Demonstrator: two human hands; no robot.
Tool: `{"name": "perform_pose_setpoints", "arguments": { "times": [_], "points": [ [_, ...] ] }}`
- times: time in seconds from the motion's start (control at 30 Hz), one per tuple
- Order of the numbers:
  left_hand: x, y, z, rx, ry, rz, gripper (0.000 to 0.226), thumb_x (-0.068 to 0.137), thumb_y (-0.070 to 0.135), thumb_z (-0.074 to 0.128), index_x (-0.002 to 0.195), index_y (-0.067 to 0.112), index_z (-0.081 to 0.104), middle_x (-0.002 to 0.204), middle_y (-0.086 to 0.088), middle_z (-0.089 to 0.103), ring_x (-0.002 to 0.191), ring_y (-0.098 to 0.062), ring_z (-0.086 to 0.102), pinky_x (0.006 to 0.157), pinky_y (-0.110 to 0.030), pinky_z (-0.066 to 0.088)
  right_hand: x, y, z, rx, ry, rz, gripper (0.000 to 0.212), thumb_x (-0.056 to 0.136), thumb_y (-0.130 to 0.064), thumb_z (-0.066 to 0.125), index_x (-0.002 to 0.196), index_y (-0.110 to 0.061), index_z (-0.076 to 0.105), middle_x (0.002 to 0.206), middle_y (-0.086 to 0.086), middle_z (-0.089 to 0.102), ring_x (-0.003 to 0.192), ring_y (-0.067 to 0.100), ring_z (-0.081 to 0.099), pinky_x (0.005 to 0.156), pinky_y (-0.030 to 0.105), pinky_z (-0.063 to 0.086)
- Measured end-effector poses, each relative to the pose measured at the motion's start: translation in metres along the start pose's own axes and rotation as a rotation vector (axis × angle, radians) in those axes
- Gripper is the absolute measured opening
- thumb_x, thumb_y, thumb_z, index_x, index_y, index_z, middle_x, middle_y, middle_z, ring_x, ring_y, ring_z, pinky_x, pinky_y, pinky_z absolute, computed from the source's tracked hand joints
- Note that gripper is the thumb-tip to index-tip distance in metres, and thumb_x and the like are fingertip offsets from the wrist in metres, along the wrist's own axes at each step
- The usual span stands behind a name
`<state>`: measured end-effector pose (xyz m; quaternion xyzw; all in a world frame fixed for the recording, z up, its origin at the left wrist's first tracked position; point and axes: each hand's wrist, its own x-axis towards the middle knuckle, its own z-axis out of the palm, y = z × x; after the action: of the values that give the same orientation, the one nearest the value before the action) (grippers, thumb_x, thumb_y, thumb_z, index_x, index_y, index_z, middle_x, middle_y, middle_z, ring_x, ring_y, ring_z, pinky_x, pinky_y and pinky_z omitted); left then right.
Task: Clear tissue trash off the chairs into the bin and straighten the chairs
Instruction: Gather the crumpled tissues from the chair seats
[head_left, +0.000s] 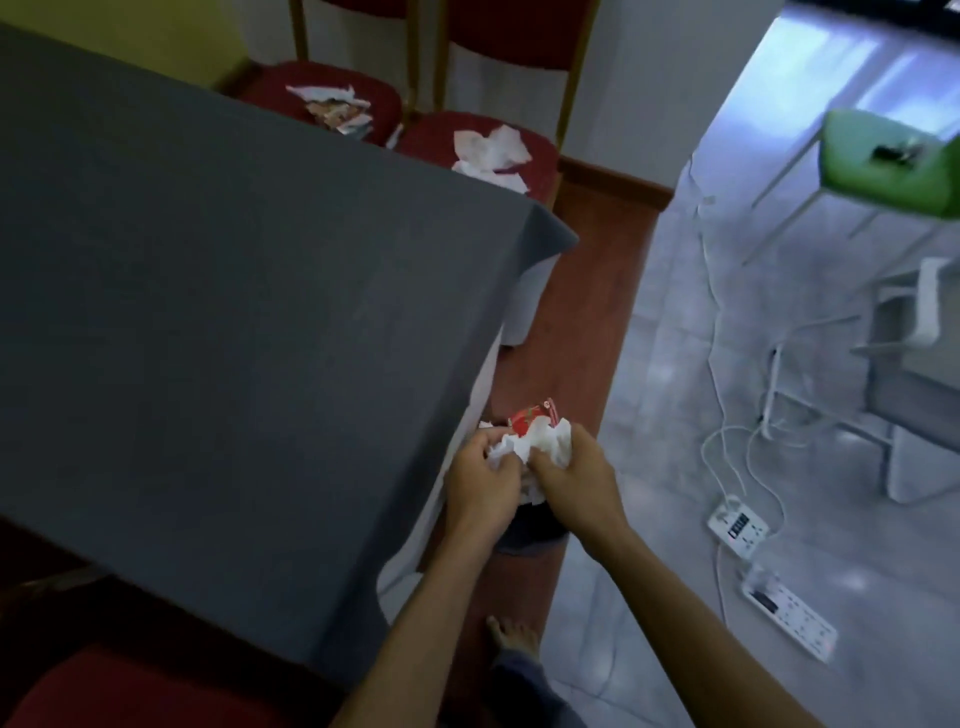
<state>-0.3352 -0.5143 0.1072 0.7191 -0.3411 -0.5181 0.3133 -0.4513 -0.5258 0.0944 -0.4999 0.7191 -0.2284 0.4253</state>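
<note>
Head view showed both hands closed together on one bundle of crumpled white tissue, soft and wrinkled, with a glossy red printed wrapper sticking up from its far side. The left hand curled its fingers into the near left of the wad; the right hand wrapped the right side, thumb pressed into the paper. The two hands touched at the knuckles, bare forearms reaching in from the lower edge.

Directly beneath the bundle stood a dark round bin, mostly hidden by the wrists, with only its rim and a little white paper inside showing. It sat on a strip of reddish-brown wooden floor beside the table, which was draped in a smooth matte grey cloth whose corner hung in a soft fold.

Beyond the table's far edge stood two chairs with padded dark-red seats and gold-coloured metal frames. The left chair carried torn white and printed scraps; the right chair carried flat, crumpled white tissues.

To the right lay glossy pale tiles with white cables and two white power strips, and a green plastic stool on white legs.
</note>
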Motion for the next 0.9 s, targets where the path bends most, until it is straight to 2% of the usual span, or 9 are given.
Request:
{"name": "perform_pose_setpoints", "arguments": {
  "times": [0.07,0.13,0.2,0.3,0.47,0.6,0.67,0.73,0.9],
  "points": [
    [0.018,-0.031,0.021,0.068,-0.031,-0.078,0.031,0.091,0.016,0.056,0.119,0.023,0.067,0.113,0.003,0.07,0.093,-0.01,0.065,0.064,-0.014,0.046,0.018,0.036,0.013,-0.028,-0.055,0.065,0.017,0.089,-0.031,0.063,0.104,-0.025,0.06,0.096,-0.006,0.07,0.089,0.014,0.068,0.082,0.04,0.059],
    [0.057,-0.095,0.061,0.166,-0.041,-0.156,0.033,0.091,0.018,0.057,0.122,0.023,0.066,0.117,0.0,0.069,0.098,-0.015,0.063,0.072,-0.021,0.046,0.056,0.112,0.049,-0.062,-0.16,0.119,0.019,0.089,-0.026,0.063,0.106,-0.019,0.059,0.098,-0.002,0.069,0.088,0.016,0.066,0.074,0.031,0.057],
    [0.078,-0.12,0.07,0.223,-0.049,-0.185,0.035,0.09,0.019,0.058,0.123,0.024,0.065,0.12,-0.002,0.068,0.1,-0.018,0.062,0.077,-0.024,0.046,0.075,0.141,0.064,-0.08,-0.171,0.135,0.018,0.088,-0.025,0.062,0.104,-0.017,0.059,0.095,-0.003,0.067,0.085,0.015,0.064,0.064,0.022,0.05],
    [0.09,-0.129,0.072,0.262,-0.056,-0.177,0.041,0.088,0.018,0.059,0.128,0.024,0.061,0.125,-0.004,0.067,0.107,-0.023,0.063,0.078,-0.025,0.043,0.086,0.148,0.068,-0.106,-0.162,0.148,0.017,0.088,-0.027,0.06,0.098,-0.014,0.059,0.089,-0.002,0.066,0.08,0.013,0.062,0.062,0.024,0.045],
    [0.137,-0.188,0.103,0.356,-0.118,-0.228,0.067,0.09,0.019,0.057,0.153,0.026,0.034,0.144,-0.009,0.055,0.127,-0.031,0.053,0.099,-0.034,0.043,0.129,0.216,0.101,-0.237,-0.242,0.173,0.021,0.087,-0.025,0.066,0.098,-0.012,0.055,0.081,-0.008,0.054,0.078,0.015,0.057,0.054,0.018,0.035],
    [0.151,-0.203,0.114,0.428,-0.159,-0.251,0.077,0.093,0.021,0.059,0.158,0.024,0.018,0.151,-0.016,0.044,0.134,-0.035,0.047,0.105,-0.038,0.041,0.145,0.241,0.11,-0.314,-0.297,0.128,0.044,0.085,-0.022,0.074,0.125,-0.009,0.062,0.114,0.007,0.068,0.104,0.026,0.064,0.079,0.025,0.048],
    [0.148,-0.197,0.11,0.442,-0.175,-0.221,0.075,0.094,0.019,0.058,0.158,0.025,0.02,0.154,-0.016,0.04,0.136,-0.035,0.045,0.107,-0.038,0.04,0.144,0.233,0.102,-0.302,-0.281,0.117,0.037,0.088,-0.018,0.072,0.121,-0.004,0.064,0.118,0.014,0.069,0.106,0.029,0.065,0.09,0.035,0.052],
    [0.139,-0.182,0.101,0.423,-0.181,-0.189,0.073,0.093,0.014,0.055,0.157,0.028,0.023,0.156,-0.015,0.037,0.137,-0.034,0.044,0.109,-0.038,0.039,0.137,0.214,0.087,-0.261,-0.264,0.106,0.034,0.092,-0.015,0.067,0.123,-0.002,0.065,0.123,0.015,0.069,0.109,0.03,0.065,0.097,0.038,0.052],
    [0.093,-0.115,0.067,0.307,-0.124,-0.074,0.074,0.09,0.008,0.053,0.154,0.035,0.028,0.156,-0.011,0.04,0.14,-0.027,0.044,0.114,-0.043,0.039,0.1,0.134,0.035,-0.131,-0.197,0.032,0.04,0.089,-0.005,0.066,0.129,-0.009,0.065,0.13,0.006,0.068,0.117,0.016,0.064,0.094,0.016,0.043]
  ]
}}
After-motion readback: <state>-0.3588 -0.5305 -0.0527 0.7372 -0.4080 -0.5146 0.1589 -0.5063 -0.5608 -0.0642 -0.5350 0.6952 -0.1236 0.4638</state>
